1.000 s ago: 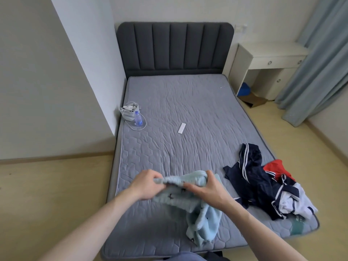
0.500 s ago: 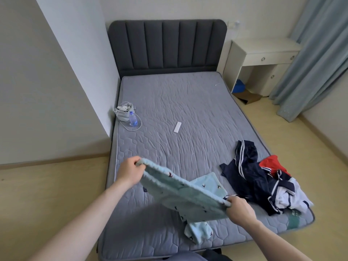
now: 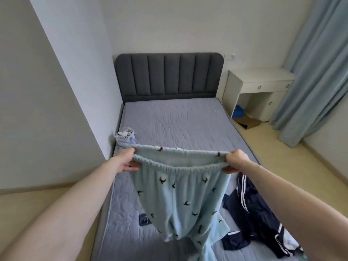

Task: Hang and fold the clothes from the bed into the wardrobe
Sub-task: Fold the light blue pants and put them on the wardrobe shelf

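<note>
A person holds a pair of light blue fleece pyjama trousers (image 3: 180, 194) up over the foot of a grey quilted bed (image 3: 175, 121), the elastic waistband stretched wide between both hands. The left hand (image 3: 128, 161) and the right hand (image 3: 234, 161) each have their fingers curled round one end of the waistband, while the legs hang slack toward the mattress. The fabric looks soft, light and floppy, so the gathered waistband is the surest place to grip it for folding. A heap of navy striped clothes (image 3: 250, 210) lies just beside, at the bed's right edge. What may be a small pouch (image 3: 125, 137) sits by the wall.
</note>
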Demonstrator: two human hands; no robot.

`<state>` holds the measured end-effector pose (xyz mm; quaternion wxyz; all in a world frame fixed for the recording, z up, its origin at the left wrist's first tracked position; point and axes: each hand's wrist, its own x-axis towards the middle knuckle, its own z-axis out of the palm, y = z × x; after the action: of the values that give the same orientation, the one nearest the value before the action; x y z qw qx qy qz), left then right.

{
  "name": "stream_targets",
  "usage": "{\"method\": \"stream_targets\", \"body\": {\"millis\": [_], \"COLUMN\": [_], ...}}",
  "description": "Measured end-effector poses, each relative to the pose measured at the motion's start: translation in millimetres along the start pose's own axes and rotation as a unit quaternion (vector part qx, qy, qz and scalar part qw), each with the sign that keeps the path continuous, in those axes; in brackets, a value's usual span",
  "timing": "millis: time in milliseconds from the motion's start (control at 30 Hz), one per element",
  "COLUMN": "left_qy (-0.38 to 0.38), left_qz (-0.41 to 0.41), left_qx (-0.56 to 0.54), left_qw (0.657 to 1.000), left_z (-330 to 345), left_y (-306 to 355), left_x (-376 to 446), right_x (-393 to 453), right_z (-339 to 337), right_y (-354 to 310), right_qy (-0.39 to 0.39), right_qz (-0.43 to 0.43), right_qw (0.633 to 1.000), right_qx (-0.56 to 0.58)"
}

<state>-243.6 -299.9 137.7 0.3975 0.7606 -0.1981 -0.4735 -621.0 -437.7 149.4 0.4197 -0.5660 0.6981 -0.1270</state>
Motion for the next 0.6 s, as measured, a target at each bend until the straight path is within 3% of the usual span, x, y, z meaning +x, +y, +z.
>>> {"method": "stream_targets", "body": {"millis": [167,333,500,600], "left_qy": [0.059,0.071,0.072,0.075], "left_qz": [0.186,0.364,0.454,0.480], "left_qx": [-0.038,-0.126,-0.160,-0.148], "left_qw": [0.980,0.920,0.873,0.861], "left_z": [-25.9,-45.3,-57.4,-54.8], "left_y": [198.0,354.1,410.4,408.3], "left_x": [-15.8,-99.9,-160.0,-168.3], "right_x": [12.1,-28.0,-78.5,-82.2], "right_z": [-98.6,-195.9,-242.6,-248.9], "right_y": [-162.3,-281.9,-337.0,-334.9], "right_qy": [0.137,0.285,0.342,0.346], "right_qz": [-0.160,-0.335,-0.418,-0.436], "right_qw": [0.969,0.891,0.832,0.821], "right_qx": [0.132,0.115,0.130,0.128]}}
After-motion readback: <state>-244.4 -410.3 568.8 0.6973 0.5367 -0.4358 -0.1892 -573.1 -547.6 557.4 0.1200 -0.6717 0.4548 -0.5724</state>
